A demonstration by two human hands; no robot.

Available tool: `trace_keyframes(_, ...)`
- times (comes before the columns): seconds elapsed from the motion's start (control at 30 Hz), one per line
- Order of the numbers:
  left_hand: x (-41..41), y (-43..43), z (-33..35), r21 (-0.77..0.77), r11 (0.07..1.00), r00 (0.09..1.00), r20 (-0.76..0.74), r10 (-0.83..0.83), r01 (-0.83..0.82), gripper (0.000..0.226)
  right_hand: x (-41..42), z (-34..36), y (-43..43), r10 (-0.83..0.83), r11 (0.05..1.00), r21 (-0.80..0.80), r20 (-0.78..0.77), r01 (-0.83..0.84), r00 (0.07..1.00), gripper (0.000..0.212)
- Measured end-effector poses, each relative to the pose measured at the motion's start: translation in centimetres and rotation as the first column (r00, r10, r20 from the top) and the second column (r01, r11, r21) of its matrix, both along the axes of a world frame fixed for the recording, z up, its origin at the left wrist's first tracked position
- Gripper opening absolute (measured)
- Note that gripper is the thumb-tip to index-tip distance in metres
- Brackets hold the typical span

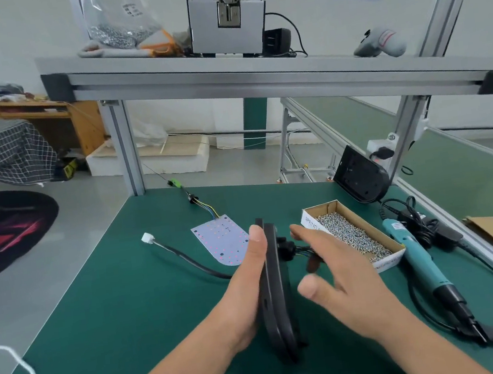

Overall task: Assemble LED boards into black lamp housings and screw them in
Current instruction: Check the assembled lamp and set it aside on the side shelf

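You held a black lamp housing (276,301) on edge in front of you, above the green mat (128,294). It was smooth matte plastic with rounded corners and a groove running along its narrow rim. Your left hand (250,282) gripped it from the left, palm flat against its broad face and thumb lying straight up the rim; the other fingers were hidden behind the shell. Your right hand (343,274) was spread wide just to the right of the housing, holding nothing, slightly blurred and not touching it. Short coloured wires and a black fitting stuck out of the housing's right face, between it and your right palm. Behind your left thumb the LED board (223,239) lay flat on the mat, a thin pale plate, square at the far end and rounded at the near one, dotted with small red points, with thin wires trailing back from it. A black cable (185,258) with a white plug (147,238) curved over the mat to the left. To the right sat an open cardboard box (309,222) of shiny small screws, and just beside it a teal electric screwdriver (419,262) lay along the table's right edge among coiled cords. The mat to your left was bare up to its edge.
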State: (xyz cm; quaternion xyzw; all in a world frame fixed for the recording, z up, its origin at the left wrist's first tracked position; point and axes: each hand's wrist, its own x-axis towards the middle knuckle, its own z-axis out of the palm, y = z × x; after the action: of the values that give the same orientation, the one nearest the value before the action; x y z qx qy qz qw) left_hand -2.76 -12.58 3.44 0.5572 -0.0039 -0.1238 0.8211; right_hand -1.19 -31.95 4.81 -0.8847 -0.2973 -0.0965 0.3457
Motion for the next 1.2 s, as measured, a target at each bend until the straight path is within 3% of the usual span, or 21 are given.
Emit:
trace_keyframes(0.1, -0.2, -1.3, 0.5, -0.017, 0.998, 0.997, 0.051, 0.058, -0.057, 0.093, -0.5, 0.6, 1.2, -0.016, 0.988, -0.155, 0.018, 0.019, 1.000, 0.123)
trace_keyframes(0.2, 0.0, -2.1, 0.8, 0.056, 0.987, 0.981, 0.132, 0.145, -0.154, 0.120, -0.9, 1.2, 1.6, -0.069, 0.979, -0.195, -0.056, 0.057, 0.996, 0.136)
trace_keyframes(0.27, -0.3, -2.4, 0.9, 0.164, 0.969, 0.968, 0.203, 0.150, -0.185, 0.126, -0.9, 1.4, 1.5, -0.076, 0.988, -0.145, -0.112, 0.059, 0.991, 0.120)
trace_keyframes(0.37, -0.3, -1.5, 0.9, 0.343, 0.928, 0.976, 0.205, 0.077, -0.146, 0.108, -0.4, 1.5, 0.7, -0.063, 0.998, 0.002, -0.222, 0.065, 0.973, 0.092)
trace_keyframes(0.4, -0.2, -0.8, 0.7, 0.453, 0.872, 0.965, 0.251, 0.073, -0.184, 0.101, -0.2, 1.7, 0.3, -0.048, 0.997, 0.039, -0.251, 0.060, 0.967, 0.084)
trace_keyframes(0.43, 0.1, 0.1, 0.4, 0.591, 0.760, 0.942, 0.324, 0.085, -0.271, 0.093, -0.1, 1.8, -0.1, -0.028, 0.995, 0.080, -0.271, 0.051, 0.962, 0.074)
trace_keyframes(0.5, 1.5, 2.5, 0.1, 0.767, 0.398, 0.860, 0.489, 0.145, -0.503, 0.077, 0.2, 2.0, -1.0, 0.012, 0.987, 0.154, -0.314, 0.039, 0.949, 0.068)
trace_keyframes(0.57, 3.0, 5.5, 0.3, 0.794, 0.063, 0.780, 0.574, 0.249, -0.604, 0.060, 0.7, 1.8, -1.9, 0.051, 0.973, 0.227, -0.359, 0.035, 0.932, 0.072)
trace_keyframes(0.63, 3.8, 8.7, 0.3, 0.877, -0.105, 0.805, 0.473, 0.358, -0.468, 0.055, 1.2, 1.4, -2.2, 0.093, 0.958, 0.286, -0.402, 0.029, 0.911, 0.072)
trace_keyframes(0.7, 3.7, 10.8, 0.0, 0.963, -0.141, 0.867, 0.267, 0.421, -0.229, 0.053, 1.6, 1.2, -2.4, 0.105, 0.950, 0.311, -0.423, 0.036, 0.900, 0.069)
trace_keyframes(0.77, 3.4, 11.6, -0.5, 0.987, -0.122, 0.893, 0.149, 0.425, -0.107, 0.041, 2.0, 1.1, -2.8, 0.088, 0.955, 0.293, -0.433, 0.048, 0.897, 0.069)
trace_keyframes(0.87, 3.8, 11.5, -0.9, 0.970, -0.018, 0.882, 0.227, 0.413, -0.241, 0.017, 2.6, 0.9, -3.5, 0.043, 0.960, 0.264, -0.460, 0.090, 0.887, 0.062)
trace_keyframes(1.0, 4.7, 11.2, -1.2, 0.845, 0.172, 0.814, 0.404, 0.416, -0.507, 0.042, 3.4, 1.0, -4.2, -0.035, 0.975, 0.179, -0.473, 0.134, 0.880, 0.044)
trace_keyframes(1.07, 4.7, 10.6, -0.8, 0.685, 0.411, 0.784, 0.410, 0.466, -0.602, 0.042, 3.3, 1.2, -4.4, -0.019, 0.978, 0.176, -0.455, 0.111, 0.890, 0.042)
trace_keyframes(1.13, 4.5, 9.4, -0.5, 0.501, 0.659, 0.827, 0.332, 0.453, -0.562, 0.037, 2.8, 1.4, -4.4, 0.048, 0.973, 0.225, -0.412, 0.050, 0.910, 0.044)
trace_keyframes(1.2, 4.2, 7.9, -0.7, 0.449, 0.770, 0.887, 0.309, 0.343, -0.454, 0.034, 2.4, 1.5, -4.2, 0.149, 0.956, 0.292, -0.374, -0.036, 0.916, 0.049)
